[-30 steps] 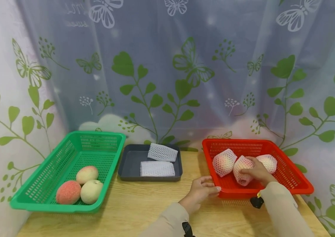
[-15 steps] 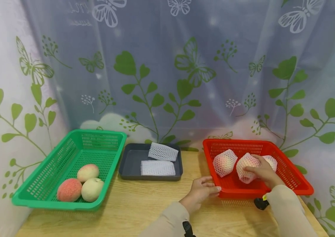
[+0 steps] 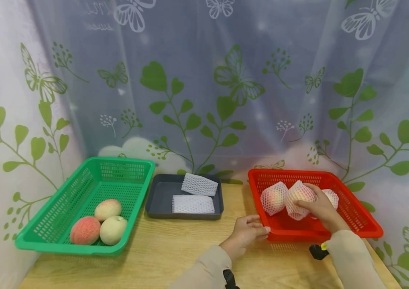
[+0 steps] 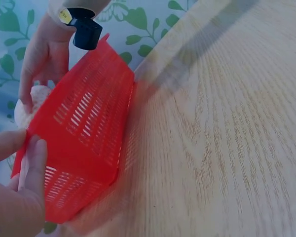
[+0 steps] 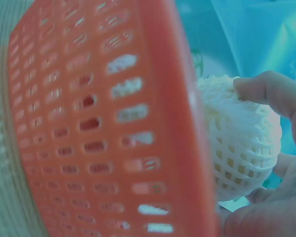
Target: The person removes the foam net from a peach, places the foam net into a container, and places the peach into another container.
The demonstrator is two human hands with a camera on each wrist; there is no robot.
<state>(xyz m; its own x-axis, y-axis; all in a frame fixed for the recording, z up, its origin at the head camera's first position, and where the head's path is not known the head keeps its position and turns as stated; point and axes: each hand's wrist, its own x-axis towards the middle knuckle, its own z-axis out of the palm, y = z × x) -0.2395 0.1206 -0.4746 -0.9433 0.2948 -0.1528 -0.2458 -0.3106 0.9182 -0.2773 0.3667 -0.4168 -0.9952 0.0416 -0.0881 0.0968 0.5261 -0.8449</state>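
Observation:
My right hand (image 3: 322, 206) holds a peach in a white foam net (image 3: 298, 202) inside the red plastic basket (image 3: 298, 236). The right wrist view shows thumb and fingers on either side of the netted peach (image 5: 241, 143), just past the basket's rim. To its left lies another netted peach (image 3: 273, 198); a third netted peach (image 3: 332, 196) is partly covered by my right hand. At the basket's near left corner, my left hand (image 3: 242, 237) grips the rim, the thumb and fingers pinching it in the left wrist view.
A green basket (image 3: 63, 249) on the left contains a red peach (image 3: 85, 231) and two paler peaches (image 3: 113, 230). Between the baskets sits a dark grey tray (image 3: 159, 200) with two flat white foam nets (image 3: 193, 204). A patterned curtain (image 3: 190, 100) hangs behind the wooden table (image 3: 168, 257).
The right hand has shifted the held peach slightly right, then up and back left, beside the left-hand peach. The left hand stays on the basket rim.

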